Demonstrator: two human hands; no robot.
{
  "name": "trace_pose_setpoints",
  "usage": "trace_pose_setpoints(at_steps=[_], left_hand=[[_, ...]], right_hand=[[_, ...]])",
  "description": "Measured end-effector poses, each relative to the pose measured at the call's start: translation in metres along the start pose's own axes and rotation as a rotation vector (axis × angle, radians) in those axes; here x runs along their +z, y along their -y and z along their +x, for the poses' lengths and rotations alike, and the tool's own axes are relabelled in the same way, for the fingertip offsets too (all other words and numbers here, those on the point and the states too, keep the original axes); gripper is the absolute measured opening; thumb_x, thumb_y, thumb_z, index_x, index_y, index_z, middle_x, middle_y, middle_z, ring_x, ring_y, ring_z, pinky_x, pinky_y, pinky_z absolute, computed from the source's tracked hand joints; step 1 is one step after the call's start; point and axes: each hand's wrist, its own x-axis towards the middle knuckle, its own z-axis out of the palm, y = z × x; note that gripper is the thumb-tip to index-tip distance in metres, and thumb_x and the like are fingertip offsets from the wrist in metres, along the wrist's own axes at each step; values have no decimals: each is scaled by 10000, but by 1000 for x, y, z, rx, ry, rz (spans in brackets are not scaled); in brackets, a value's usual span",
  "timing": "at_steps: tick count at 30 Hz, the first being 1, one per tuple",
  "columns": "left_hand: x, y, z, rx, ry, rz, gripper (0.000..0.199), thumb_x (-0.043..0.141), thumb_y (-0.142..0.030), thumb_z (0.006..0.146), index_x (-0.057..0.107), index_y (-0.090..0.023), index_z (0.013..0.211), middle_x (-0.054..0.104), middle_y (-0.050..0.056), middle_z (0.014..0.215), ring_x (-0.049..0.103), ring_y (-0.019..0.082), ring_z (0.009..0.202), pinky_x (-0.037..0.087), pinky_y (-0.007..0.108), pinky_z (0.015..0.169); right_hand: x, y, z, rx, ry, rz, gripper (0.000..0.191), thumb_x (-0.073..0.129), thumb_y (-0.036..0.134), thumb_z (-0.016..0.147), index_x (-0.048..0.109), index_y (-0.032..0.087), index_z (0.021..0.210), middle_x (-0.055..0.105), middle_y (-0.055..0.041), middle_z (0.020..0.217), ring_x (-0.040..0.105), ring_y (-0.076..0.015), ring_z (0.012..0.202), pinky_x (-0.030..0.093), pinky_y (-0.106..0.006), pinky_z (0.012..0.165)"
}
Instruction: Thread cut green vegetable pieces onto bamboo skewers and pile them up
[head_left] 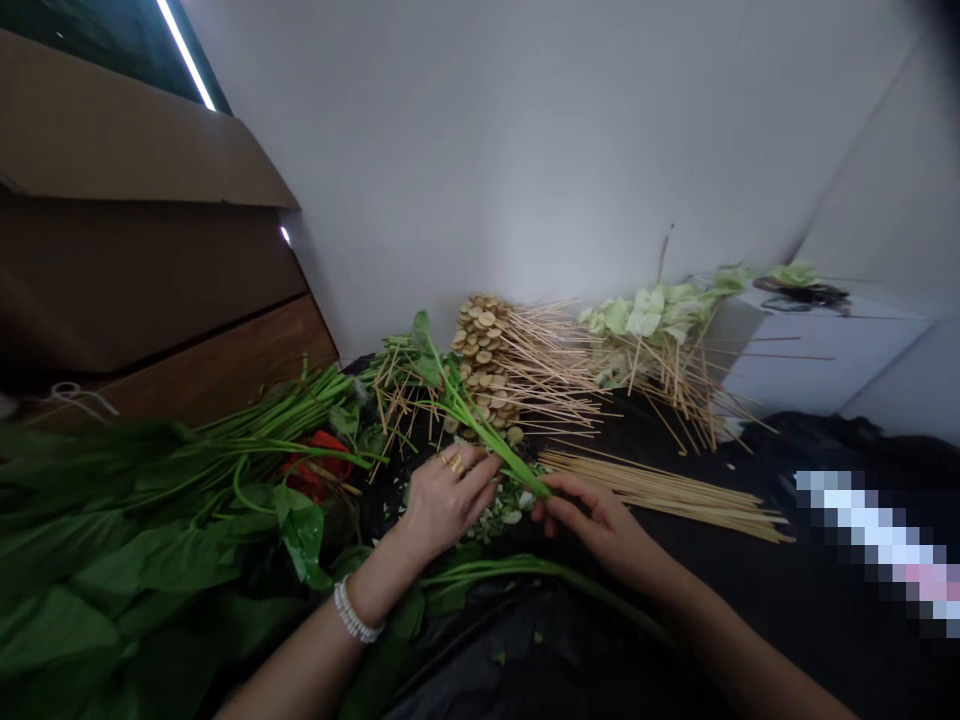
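Note:
A small bunch of leafy green vegetable stems slants up and away in front of me. My right hand pinches its lower end between thumb and fingers. The curled fingers of my left hand, which wears a ring and a beaded bracelet, close on the bunch farther up; the exact grip is partly hidden. Chopped green and white trimmings lie beneath my hands. Closer to my body, long green stems rest on black plastic. Thin wooden skewers lie in a pile just right of my right hand.
Large leafy greens spread over the left side, with something red among them. Behind my hands are skewered round slices and skewered pale green leaves. A cardboard box stands far left, beside a white wall.

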Motion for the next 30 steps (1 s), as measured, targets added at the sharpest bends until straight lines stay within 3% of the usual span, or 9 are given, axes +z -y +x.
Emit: trace_pose_setpoints(at_steps=[13,17,24,30], left_hand=[[-1,-3,1,35,45,66,120,487,-191,862,601,-161,888,614,49,794,518,184,719,440,314,657],[-2,-7,2,39,106,78,117,483,-205,868,595,-172,881,606,40,751,504,182,693,416,312,638],[0,-21,8,73,220,14,65,506,-195,866,559,-188,903,641,38,848,540,231,922,382,410,867],[10,-25,0,74,280,-9,62,510,-171,832,539,-175,887,624,36,780,574,193,731,426,299,626]], right_hand=[[3,2,-1,31,-10,-31,316,507,404,901,617,190,1106,643,-16,832,545,-120,666,448,-259,663],[4,4,-1,45,-28,-68,330,524,425,882,610,188,1096,637,-16,818,544,-121,649,458,-268,658],[7,-3,-1,47,-55,-124,284,517,389,880,578,178,1060,604,5,763,521,-106,569,429,-253,585],[9,-6,-2,16,-64,-200,209,528,346,879,585,186,1002,555,34,659,530,-120,586,422,-254,610]])
